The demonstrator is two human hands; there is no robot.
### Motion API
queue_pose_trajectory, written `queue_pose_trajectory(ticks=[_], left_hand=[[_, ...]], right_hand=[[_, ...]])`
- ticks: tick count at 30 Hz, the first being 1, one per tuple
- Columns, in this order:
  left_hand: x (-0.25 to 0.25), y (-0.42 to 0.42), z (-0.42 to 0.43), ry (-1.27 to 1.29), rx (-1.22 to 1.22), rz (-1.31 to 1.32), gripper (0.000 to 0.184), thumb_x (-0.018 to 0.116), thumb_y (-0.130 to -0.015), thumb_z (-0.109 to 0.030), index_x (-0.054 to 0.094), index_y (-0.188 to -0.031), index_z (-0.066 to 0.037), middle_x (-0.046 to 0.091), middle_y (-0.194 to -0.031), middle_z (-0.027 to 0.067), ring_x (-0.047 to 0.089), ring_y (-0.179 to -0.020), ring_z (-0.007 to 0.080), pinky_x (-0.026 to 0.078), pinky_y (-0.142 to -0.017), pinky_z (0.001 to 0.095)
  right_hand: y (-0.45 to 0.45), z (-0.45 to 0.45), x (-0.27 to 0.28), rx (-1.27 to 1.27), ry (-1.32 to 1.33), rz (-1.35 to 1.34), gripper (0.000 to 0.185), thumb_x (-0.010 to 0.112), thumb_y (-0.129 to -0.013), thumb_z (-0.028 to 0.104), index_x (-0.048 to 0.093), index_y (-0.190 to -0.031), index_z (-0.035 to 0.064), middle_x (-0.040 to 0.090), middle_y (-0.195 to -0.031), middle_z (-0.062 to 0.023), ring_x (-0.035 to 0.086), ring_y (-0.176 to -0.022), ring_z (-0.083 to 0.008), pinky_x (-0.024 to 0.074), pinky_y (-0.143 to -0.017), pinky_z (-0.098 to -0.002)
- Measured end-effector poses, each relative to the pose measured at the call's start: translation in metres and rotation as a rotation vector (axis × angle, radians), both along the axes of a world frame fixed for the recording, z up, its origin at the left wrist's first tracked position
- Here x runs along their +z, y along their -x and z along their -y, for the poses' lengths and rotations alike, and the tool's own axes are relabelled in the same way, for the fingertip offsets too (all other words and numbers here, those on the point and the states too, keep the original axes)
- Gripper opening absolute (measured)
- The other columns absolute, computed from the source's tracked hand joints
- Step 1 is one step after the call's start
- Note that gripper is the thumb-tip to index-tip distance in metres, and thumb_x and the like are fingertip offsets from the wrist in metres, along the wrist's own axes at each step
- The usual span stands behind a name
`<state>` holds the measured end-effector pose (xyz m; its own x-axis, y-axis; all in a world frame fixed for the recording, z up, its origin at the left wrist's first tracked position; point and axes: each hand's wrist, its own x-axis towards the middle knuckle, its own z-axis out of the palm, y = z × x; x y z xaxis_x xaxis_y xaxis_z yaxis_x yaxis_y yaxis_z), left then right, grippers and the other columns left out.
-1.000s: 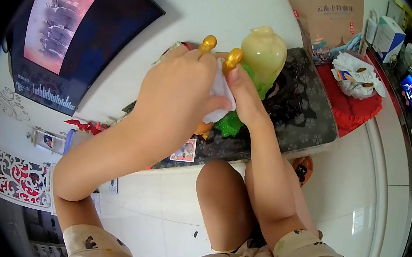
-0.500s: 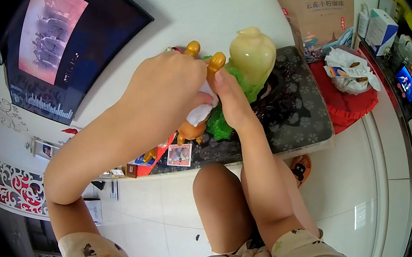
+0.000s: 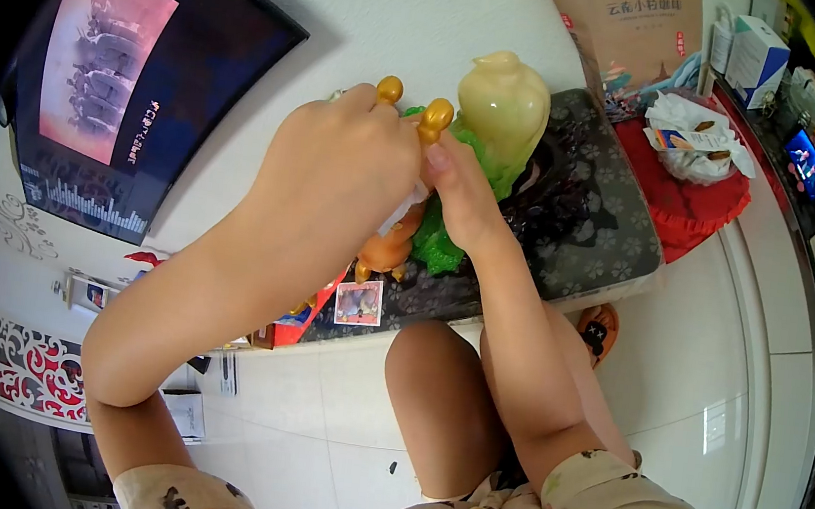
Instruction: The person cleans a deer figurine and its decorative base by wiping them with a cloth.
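An orange figurine (image 3: 390, 250) with gold knobs at its top stands on the dark patterned surface. My left hand (image 3: 348, 154) is bent over it, with a white cloth (image 3: 402, 210) mostly hidden beneath the palm and fingers. At the base of the nearer gold knob (image 3: 436, 116), my right hand (image 3: 462, 189) closes its thumb and fingers on the figurine. Just behind my right hand rises a green and cream cabbage-shaped ornament (image 3: 504, 116). A small picture card (image 3: 359, 303) lies near the front edge.
A television (image 3: 148, 78) is at the left. A brown paper bag (image 3: 630, 29) stands at the back right, near a plastic bag (image 3: 693, 140) on a red cloth (image 3: 695, 213). A lit phone (image 3: 810, 170) rests at the far right.
The view has shifted, so the figurine's orange body and feet show more. My left hand has come lower over the cloth, and less of the cloth shows.
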<state>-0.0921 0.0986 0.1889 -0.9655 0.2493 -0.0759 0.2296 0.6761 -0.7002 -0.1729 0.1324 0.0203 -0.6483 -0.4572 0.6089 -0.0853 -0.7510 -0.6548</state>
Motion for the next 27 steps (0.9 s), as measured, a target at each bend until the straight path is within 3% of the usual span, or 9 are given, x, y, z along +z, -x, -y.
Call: queue_pose_trajectory(ticks=[3, 9, 14, 18, 24, 27], left_hand=[[0.001, 0.0, -0.001, 0.039, -0.014, 0.0, 0.016, 0.069, -0.069, -0.008, 0.061, -0.081, -0.001, 0.061, -0.083, 0.0086, 0.059, -0.086, 0.023, 0.051, -0.068, 0.0336], [0.004, -0.003, 0.011, -0.124, -0.102, -0.045, 0.016, 0.07, -0.067, -0.005, 0.059, -0.079, -0.002, 0.06, -0.08, 0.0086, 0.059, -0.084, 0.0256, 0.05, -0.067, 0.0366], [0.022, -0.009, 0.021, -0.546, 0.042, -0.208, 0.027, 0.077, -0.07, -0.009, 0.063, -0.091, 0.0, 0.062, -0.082, 0.0097, 0.058, -0.074, 0.0232, 0.048, -0.067, 0.0326], [0.022, -0.012, 0.02, -0.796, 0.149, -0.224, 0.035, 0.08, -0.07, -0.012, 0.064, -0.098, 0.001, 0.064, -0.086, 0.0108, 0.058, -0.073, 0.0202, 0.047, -0.07, 0.0288], [0.01, -0.016, 0.01, -0.683, -0.004, -0.238, 0.033, 0.079, -0.07, -0.014, 0.064, -0.094, 0.001, 0.063, -0.08, 0.0119, 0.06, -0.073, 0.0266, 0.048, -0.068, 0.0324], [0.009, -0.017, 0.004, -0.551, 0.16, -0.162, 0.036, 0.08, -0.068, -0.018, 0.063, -0.093, 0.001, 0.061, -0.076, 0.0138, 0.059, -0.072, 0.0324, 0.047, -0.066, 0.0374]], right_hand=[[-0.001, 0.001, 0.001, -0.046, 0.019, 0.005, 0.052, 0.047, -0.096, 0.045, 0.053, -0.123, 0.0005, 0.064, -0.094, -0.0078, 0.056, -0.086, -0.0124, 0.0441, -0.078, -0.0273], [-0.002, 0.004, -0.001, -0.116, -0.036, 0.009, 0.058, 0.045, -0.095, 0.052, 0.054, -0.115, -0.0014, 0.058, -0.083, -0.0069, 0.05, -0.076, -0.0125, 0.041, -0.07, -0.0277], [0.002, 0.007, -0.005, -0.07, -0.05, 0.017, 0.068, 0.044, -0.091, 0.061, 0.055, -0.114, -0.0017, 0.056, -0.081, -0.0056, 0.049, -0.077, -0.0121, 0.0398, -0.07, -0.0267], [0.002, 0.006, -0.005, -0.025, -0.009, 0.018, 0.064, 0.046, -0.092, 0.058, 0.054, -0.116, -0.0015, 0.058, -0.088, -0.0058, 0.05, -0.083, -0.0123, 0.0404, -0.076, -0.0264], [0.0, 0.01, -0.005, -0.014, 0.083, 0.031, 0.059, 0.049, -0.093, 0.052, 0.055, -0.118, -0.0012, 0.063, -0.097, -0.0077, 0.056, -0.092, -0.0132, 0.043, -0.081, -0.0269], [-0.002, 0.009, -0.007, 0.052, 0.105, 0.032, 0.06, 0.05, -0.092, 0.053, 0.055, -0.119, -0.0006, 0.062, -0.099, -0.0072, 0.057, -0.092, -0.0131, 0.0436, -0.081, -0.0269]])
